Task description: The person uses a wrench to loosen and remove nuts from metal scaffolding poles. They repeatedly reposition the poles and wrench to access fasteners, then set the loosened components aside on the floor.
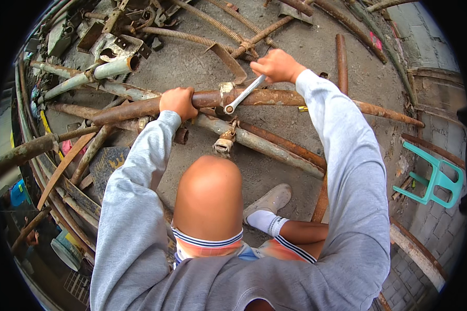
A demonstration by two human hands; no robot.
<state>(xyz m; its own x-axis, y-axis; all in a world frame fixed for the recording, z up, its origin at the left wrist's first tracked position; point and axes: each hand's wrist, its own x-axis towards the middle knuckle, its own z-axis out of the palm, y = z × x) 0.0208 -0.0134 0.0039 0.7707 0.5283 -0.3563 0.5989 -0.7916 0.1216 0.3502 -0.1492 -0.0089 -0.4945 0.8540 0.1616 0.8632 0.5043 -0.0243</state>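
A long rusty pipe [280,97] lies across in front of me, over other pipes. My left hand [178,103] is wrapped round it, left of a scaffold clamp [227,93] fixed on the pipe. In my right hand [277,66], the fingers are closed round one end of a silver wrench [247,94]. The wrench slants down to the left, and its ring end sits at the lower right of the clamp. Whether the ring is fitted over a nut, I cannot tell. Below hangs a second rusty clamp [224,143], next to a grey pipe [270,146].
Rusty clamps and metal scraps [120,45] are heaped at the far left among more pipes. Ribbed rods [213,20] lie beyond my hands. At right stands a turquoise plastic stool [433,179]. A white bucket [66,253] is at lower left. My knee [208,194] is raised close to the pipes.
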